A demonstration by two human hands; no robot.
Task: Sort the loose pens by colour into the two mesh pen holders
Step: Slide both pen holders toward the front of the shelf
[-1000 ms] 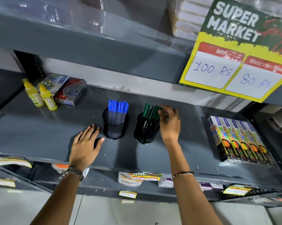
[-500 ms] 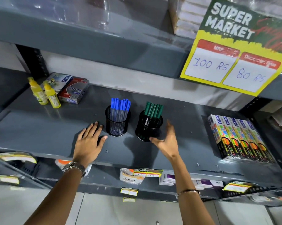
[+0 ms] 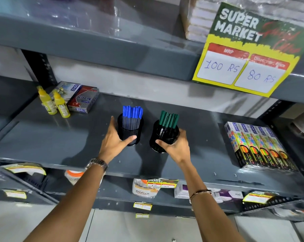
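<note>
On the grey shelf (image 3: 42, 137) the two mesh holders stood upright just beside each other, long axes vertical, each directly ahead of its nearer hand. The left hand (image 3: 115, 142) was wrapped around the left holder (image 3: 130, 131) of blue pens (image 3: 132, 113), and the right hand (image 3: 176, 146) gripped the right holder (image 3: 162, 135) of green pens (image 3: 168, 118). No loose pens lay in sight, so sorting looked finished; the marker boxes (image 3: 259, 145) and yellow bottles (image 3: 54, 103) stood well apart, blocking nothing.

Bright overhead light; glare on clear plastic wrap (image 3: 88, 13) at 11 o'clock; edges bowed, corners motion-blurred.
</note>
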